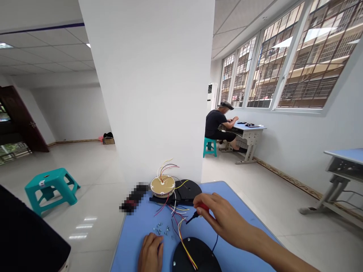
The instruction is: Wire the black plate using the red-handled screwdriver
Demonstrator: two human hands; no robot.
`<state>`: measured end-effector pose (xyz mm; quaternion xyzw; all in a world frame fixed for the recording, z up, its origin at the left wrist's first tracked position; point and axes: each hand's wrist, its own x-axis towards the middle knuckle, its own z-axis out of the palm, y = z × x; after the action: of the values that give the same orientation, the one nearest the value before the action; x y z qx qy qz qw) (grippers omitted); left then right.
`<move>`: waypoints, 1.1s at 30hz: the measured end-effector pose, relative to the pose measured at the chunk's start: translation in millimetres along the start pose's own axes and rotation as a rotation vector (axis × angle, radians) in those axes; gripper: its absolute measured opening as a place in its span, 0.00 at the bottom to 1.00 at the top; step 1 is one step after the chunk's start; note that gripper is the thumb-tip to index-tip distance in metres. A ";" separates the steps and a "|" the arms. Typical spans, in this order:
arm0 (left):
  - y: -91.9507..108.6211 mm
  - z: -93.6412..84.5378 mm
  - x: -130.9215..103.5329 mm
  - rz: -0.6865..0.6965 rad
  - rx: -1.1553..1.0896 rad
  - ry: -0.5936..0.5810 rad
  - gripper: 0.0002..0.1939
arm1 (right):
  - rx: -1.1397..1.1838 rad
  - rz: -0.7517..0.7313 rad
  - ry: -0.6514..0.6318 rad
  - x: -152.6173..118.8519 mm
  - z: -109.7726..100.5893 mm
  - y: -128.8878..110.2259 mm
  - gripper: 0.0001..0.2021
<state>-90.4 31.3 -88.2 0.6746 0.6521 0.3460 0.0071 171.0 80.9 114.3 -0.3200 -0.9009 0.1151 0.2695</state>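
Note:
My right hand (218, 215) is closed around the red handle of a screwdriver (203, 207). Its dark shaft slants down to the left, the tip over the loose wires. Low in the view, my left hand (151, 251) lies on the desk with loosely bent fingers and nothing visible in it. Just beyond its fingertips, several small silver screws (159, 229) are scattered. A round black housing (195, 255) sits between my hands, with yellow, white and red wires (183, 238) running across it. Farther back, a round tan-topped part (162, 185) with wires rests on a black plate (188, 190).
The blue desk (241, 226) meets a white pillar (153, 94). A blurred dark item (134, 198) lies at its back left edge. A green stool (52, 185) stands left. To the right, a person (217, 122) sits at another desk (249, 128); a further desk (346, 155) is nearer.

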 end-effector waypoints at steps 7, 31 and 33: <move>8.5 -0.7 0.0 -0.057 -0.007 -0.046 0.17 | 0.157 0.020 0.029 -12.2 -10.1 -16.5 0.07; 86.9 -26.0 15.5 -1.162 -1.795 -0.001 0.08 | 0.073 -0.327 0.393 -37.1 27.9 -30.9 0.04; 99.0 -32.1 20.2 -1.176 -1.836 0.045 0.13 | 0.073 -0.291 0.477 -43.1 35.0 -30.0 0.04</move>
<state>-20.9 20.2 -8.9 -0.0117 0.3656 0.6559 0.6603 164.0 29.1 79.0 -0.1952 -0.8438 0.0291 0.4991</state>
